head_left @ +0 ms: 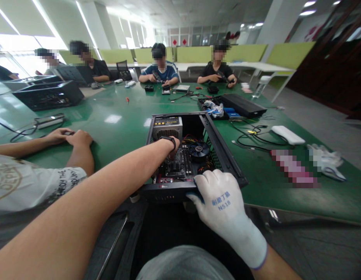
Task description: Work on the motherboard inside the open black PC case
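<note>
Case (168,195) lies with its top side uncovered at the near edge of the green bench (118,103), right in front of the person. Inside it are a power supply (168,126) in the far left corner, a board (180,167) and a round black fan (198,151) on the right. The bare left hand (175,146), a dark band at its wrist, reaches down over the board, just beside the power supply; its fingers are mostly hidden, so I cannot tell whether they are closed on anything. The right hand (219,202), in a white glove, grips the near edge of the case, fingers over the rim and thumb against the outside. Farther right lie black cables (250,136), a white block (287,135) and a loose glove (329,162). A black tray (201,104) sits beyond the case. On the left, a neighbour's two hands (81,138) rest close together on the bench; a second case (48,95) lies beyond them. Two people (164,72) work across the bench.
</note>
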`<action>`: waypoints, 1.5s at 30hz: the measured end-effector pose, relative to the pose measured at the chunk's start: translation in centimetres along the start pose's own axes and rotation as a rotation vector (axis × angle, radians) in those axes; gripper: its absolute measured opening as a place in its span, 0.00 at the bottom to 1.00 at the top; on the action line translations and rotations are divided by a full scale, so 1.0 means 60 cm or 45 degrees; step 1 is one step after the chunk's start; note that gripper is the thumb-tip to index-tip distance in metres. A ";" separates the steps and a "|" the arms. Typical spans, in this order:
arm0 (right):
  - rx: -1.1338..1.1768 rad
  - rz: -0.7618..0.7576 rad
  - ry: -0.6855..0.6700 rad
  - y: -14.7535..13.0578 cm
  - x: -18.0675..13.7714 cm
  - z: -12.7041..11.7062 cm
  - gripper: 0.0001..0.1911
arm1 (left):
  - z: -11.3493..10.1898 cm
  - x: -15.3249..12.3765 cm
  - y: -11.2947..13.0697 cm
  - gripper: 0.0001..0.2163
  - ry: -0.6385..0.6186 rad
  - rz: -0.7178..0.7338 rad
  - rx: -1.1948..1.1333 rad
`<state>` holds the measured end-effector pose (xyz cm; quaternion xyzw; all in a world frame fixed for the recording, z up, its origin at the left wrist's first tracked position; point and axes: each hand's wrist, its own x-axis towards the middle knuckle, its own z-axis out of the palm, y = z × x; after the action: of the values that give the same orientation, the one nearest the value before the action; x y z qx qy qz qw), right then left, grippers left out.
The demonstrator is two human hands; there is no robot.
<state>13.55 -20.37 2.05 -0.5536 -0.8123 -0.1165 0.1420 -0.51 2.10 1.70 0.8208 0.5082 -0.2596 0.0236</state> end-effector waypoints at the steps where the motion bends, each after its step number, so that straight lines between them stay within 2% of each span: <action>1: -0.005 0.000 0.003 0.000 0.000 0.000 0.13 | -0.004 -0.005 0.003 0.31 -0.018 0.001 0.024; 7: -0.007 0.000 0.016 0.001 -0.001 0.001 0.13 | -0.014 -0.022 0.011 0.31 -0.053 0.013 0.085; 13: -0.002 0.003 0.004 0.001 0.000 0.002 0.14 | -0.012 -0.018 0.008 0.30 -0.071 0.029 0.154; 22: -0.004 0.000 -0.009 -0.001 -0.001 -0.004 0.13 | -0.007 -0.008 0.004 0.33 -0.046 0.033 0.062; 28: 0.007 0.005 -0.013 0.000 0.001 -0.003 0.12 | -0.012 -0.014 0.007 0.31 -0.058 -0.002 0.021; 45: -0.013 0.004 -0.009 0.000 -0.001 -0.003 0.12 | -0.015 -0.018 0.010 0.31 -0.048 0.061 0.059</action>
<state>13.57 -20.50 2.18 -0.5559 -0.8114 -0.1184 0.1366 -0.04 1.18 2.84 0.8280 0.4819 -0.2860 0.0204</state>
